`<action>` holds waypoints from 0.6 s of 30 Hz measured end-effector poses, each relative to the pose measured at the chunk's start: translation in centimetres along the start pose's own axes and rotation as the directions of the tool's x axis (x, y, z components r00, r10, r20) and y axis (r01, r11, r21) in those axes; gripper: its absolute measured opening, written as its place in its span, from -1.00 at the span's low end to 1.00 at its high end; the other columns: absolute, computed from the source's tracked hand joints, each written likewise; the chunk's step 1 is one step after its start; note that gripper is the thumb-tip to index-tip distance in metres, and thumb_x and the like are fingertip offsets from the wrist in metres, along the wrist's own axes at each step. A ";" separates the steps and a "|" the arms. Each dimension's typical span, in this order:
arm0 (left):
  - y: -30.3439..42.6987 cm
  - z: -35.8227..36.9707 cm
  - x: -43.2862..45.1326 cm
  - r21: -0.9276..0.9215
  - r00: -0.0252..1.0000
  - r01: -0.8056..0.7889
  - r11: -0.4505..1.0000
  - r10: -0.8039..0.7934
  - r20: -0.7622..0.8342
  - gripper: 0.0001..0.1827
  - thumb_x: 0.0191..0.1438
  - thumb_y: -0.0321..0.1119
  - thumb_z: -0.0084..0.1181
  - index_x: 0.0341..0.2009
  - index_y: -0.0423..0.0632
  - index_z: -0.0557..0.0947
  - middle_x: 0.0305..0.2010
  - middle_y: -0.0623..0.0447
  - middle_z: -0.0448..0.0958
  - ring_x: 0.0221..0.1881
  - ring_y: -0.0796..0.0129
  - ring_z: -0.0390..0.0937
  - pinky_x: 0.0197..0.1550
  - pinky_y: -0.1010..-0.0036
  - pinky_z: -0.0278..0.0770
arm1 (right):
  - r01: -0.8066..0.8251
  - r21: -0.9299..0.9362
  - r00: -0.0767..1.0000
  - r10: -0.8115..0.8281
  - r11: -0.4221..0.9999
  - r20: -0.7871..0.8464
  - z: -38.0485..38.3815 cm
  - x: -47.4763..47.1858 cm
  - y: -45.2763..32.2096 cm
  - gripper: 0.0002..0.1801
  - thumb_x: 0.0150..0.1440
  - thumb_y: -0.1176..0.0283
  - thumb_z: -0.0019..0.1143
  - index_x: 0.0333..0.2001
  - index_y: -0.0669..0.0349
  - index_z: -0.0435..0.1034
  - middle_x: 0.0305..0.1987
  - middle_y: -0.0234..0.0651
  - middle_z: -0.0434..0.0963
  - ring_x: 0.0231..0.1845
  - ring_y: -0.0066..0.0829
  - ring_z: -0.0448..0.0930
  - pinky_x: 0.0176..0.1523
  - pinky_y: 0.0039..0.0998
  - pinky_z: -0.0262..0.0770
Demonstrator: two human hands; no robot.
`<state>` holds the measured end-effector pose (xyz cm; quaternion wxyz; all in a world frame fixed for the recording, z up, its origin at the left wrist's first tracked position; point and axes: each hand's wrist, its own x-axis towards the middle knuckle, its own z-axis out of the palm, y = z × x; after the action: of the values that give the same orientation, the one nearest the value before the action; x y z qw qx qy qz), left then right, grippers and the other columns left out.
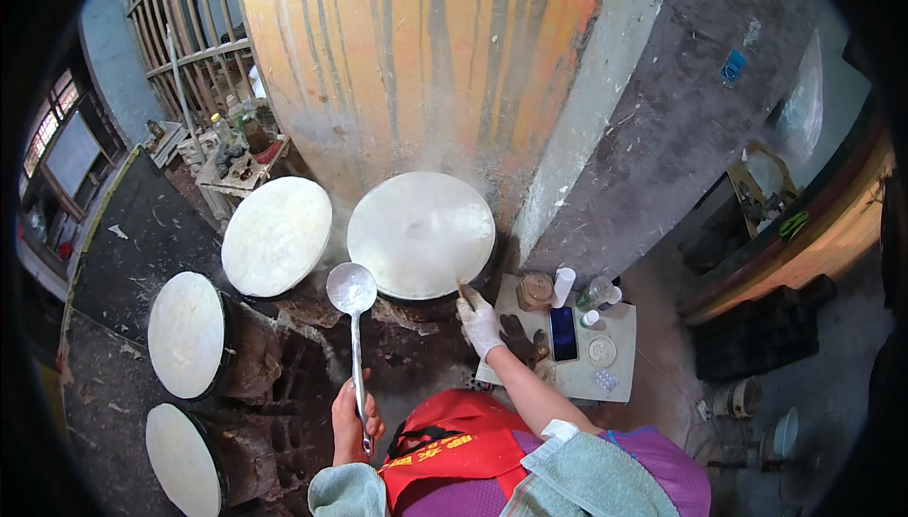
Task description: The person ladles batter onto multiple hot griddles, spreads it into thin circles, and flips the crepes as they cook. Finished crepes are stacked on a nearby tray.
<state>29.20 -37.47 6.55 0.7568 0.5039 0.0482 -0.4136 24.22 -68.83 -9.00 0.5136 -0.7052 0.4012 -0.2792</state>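
Observation:
A metal ladle [352,290] stands bowl-up in my bare left hand [355,414], which grips its long handle. The ladle's bowl sits just before the near left rim of a round white steaming surface [418,233]. On my right hand [480,320] is a white knit glove. Its fingers close on a thin brown stick [461,289], whose tip touches or overlaps the near right rim of that surface; steam blurs the contact. To the left lies another round pan covered in a pale layer [277,237], and two similar ones [186,336] [183,462] stand farther left.
At right, a small table [616,382] bears a phone [564,334], a dark glove [520,339], a white cup [564,287] and bottles [598,293]. A stained yellow wall [425,56] rises behind the pans. Bottles [222,129] crowd a ledge at left.

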 end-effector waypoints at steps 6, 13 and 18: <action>-0.4 -1.5 -0.5 0.011 0.999 -0.006 1.000 0.006 0.035 -0.53 0.39 -0.06 -0.23 0.18 -0.14 0.39 -0.65 0.15 0.29 -0.83 0.50 0.18 -0.79 0.49 0.22 | -0.234 0.251 0.967 0.251 0.939 -0.036 -2.8 1.4 -1.3 -0.67 0.30 0.22 0.01 0.09 0.08 0.37 -0.51 -0.42 0.44 -0.78 -0.63 0.27 -0.74 -0.50 0.20; -1.1 -1.9 -0.7 0.076 0.999 0.002 0.997 -0.006 0.048 -0.52 0.36 -0.05 -0.21 0.18 -0.12 0.41 -0.65 0.17 0.28 -0.82 0.50 0.16 -0.76 0.49 0.21 | -0.392 0.273 0.906 0.317 0.879 0.279 0.3 -1.7 -6.1 -0.56 0.30 0.25 -0.03 0.23 0.08 0.36 -0.47 -0.41 0.50 -0.72 -0.63 0.36 -0.63 -0.48 0.31; -2.0 -1.5 -0.8 0.088 0.999 0.023 0.996 -0.027 0.042 -0.53 0.35 -0.05 -0.21 0.17 -0.10 0.41 -0.65 0.16 0.28 -0.81 0.49 0.17 -0.75 0.48 0.23 | -0.327 0.364 0.939 0.343 0.872 0.020 -1.7 -2.2 -3.6 -0.60 0.30 0.25 0.00 0.20 0.02 0.35 -0.58 -0.50 0.38 -0.78 -0.65 0.29 -0.76 -0.51 0.21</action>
<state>27.83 -36.05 4.76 0.7296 0.5270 0.0201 -0.4354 22.66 -67.26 -4.98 0.6660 -0.5117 0.4703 -0.2709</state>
